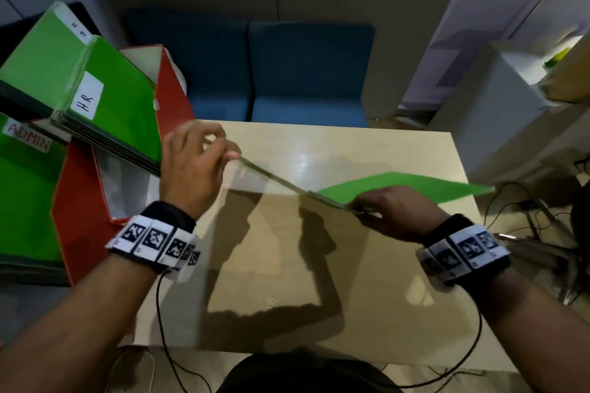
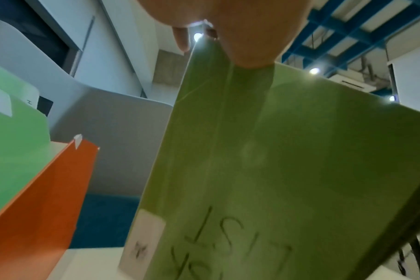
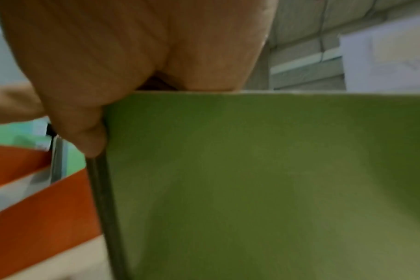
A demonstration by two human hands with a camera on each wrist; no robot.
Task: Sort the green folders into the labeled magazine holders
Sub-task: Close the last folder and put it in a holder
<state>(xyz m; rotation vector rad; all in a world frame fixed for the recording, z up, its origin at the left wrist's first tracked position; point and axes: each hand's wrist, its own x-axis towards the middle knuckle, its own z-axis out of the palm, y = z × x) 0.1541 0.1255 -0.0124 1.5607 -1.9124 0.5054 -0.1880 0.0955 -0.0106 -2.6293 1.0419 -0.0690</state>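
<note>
Both hands hold one green folder (image 1: 399, 187) edge-up above the wooden table (image 1: 367, 150). My left hand (image 1: 194, 159) pinches its far left corner; my right hand (image 1: 386, 210) grips its near edge. In the left wrist view the folder (image 2: 288, 161) shows handwriting and a small white label. The right wrist view shows the folder's (image 3: 264, 180) plain green face under my fingers (image 3: 89, 132). At the left stand red magazine holders (image 1: 174, 96) with green folders labelled H.R (image 1: 111, 99) and ADMIN (image 1: 28, 175).
Two blue seats (image 1: 281, 73) stand beyond the table's far edge. A white cabinet (image 1: 498, 99) is at the right. Cables (image 1: 517, 198) and a chair base lie on the floor to the right. Wires run from my wristbands over the near table edge.
</note>
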